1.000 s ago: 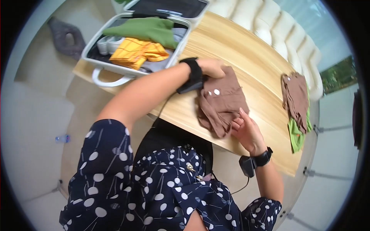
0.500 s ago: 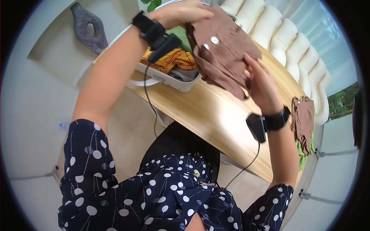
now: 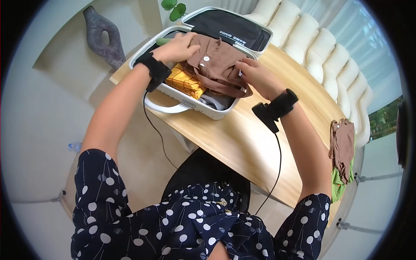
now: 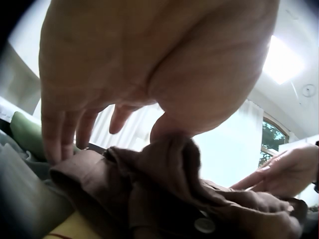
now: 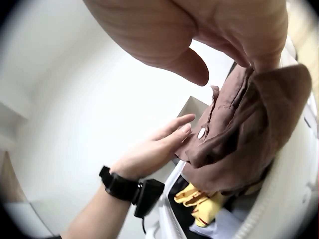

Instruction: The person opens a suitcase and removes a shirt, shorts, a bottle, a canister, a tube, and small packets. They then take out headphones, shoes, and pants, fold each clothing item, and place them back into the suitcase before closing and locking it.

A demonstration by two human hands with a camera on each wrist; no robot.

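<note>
A folded brown garment [image 3: 216, 60] with white buttons lies over the clothes in the white suitcase [image 3: 167, 89]. My left hand [image 3: 177, 48] is at its left edge; in the left wrist view the thumb [image 4: 167, 127] touches the cloth and the fingers reach down, nearly straight. At the garment's right side is my right hand [image 3: 261, 79]; in the right wrist view its thumb stands clear of the cloth [image 5: 239, 124] while the other fingertips touch it, partly hidden. Yellow checked cloth [image 3: 184, 82] shows below the garment, and a bit of green cloth [image 3: 163, 41] beside my left hand.
The suitcase's open lid [image 3: 225, 30] leans at the back. Another brown garment [image 3: 342, 145] lies over green cloth [image 3: 337, 186] at the right end of the wooden table [image 3: 242, 134]. A cream sofa [image 3: 315, 47] stands behind, a grey sculpture [image 3: 102, 37] at the left.
Both hands have carried the brown garment up and left from the table's front to the suitcase, where it now lies lower, on the other clothes. The right thumb has come off the cloth.
</note>
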